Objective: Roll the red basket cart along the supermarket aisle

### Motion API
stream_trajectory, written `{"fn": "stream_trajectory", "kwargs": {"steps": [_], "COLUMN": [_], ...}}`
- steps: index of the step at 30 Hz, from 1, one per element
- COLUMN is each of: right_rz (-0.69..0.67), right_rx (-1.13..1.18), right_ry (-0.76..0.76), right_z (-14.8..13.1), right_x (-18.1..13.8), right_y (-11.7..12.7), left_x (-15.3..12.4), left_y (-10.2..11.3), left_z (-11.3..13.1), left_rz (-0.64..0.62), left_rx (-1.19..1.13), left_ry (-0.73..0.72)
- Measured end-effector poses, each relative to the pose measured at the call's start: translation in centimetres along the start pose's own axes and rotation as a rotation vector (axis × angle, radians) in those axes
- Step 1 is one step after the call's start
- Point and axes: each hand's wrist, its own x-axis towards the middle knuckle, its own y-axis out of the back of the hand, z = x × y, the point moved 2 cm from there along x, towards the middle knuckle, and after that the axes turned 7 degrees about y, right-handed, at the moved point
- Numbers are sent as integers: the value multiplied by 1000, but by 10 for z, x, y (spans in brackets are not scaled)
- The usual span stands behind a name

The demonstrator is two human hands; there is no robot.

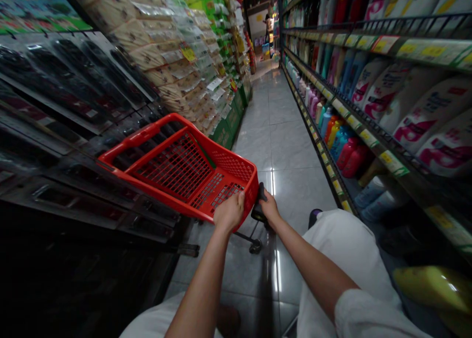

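A red plastic shopping basket [177, 166] on wheels stands tilted in a store aisle, with nothing visible inside it. My left hand [229, 211] is closed over the basket's near rim. My right hand [269, 208] grips a dark handle piece [258, 208] at the basket's near right corner. Both forearms reach forward from the bottom of the view. A small caster wheel [254, 247] shows under the basket.
Shelves of detergent bottles [405, 107] line the right side. Packaged goods and hanging dark items [73, 92] fill the left racks. A tiled floor [280, 141] runs ahead down the narrow aisle. A yellow object [431, 284] lies at the lower right.
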Motion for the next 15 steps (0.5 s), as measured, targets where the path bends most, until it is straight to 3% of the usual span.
{"fn": "stream_trajectory", "kwargs": {"steps": [7,15], "right_rz": [42,83], "right_rx": [-42,11], "right_ry": [201,-99], "right_z": [-19,17], "right_x": [21,6], "right_y": [9,-2], "left_x": [1,3], "left_y": [-2,1], "left_z": [2,4], "left_rz": [7,8], "left_rx": [-8,3], "left_ry": [21,31]}}
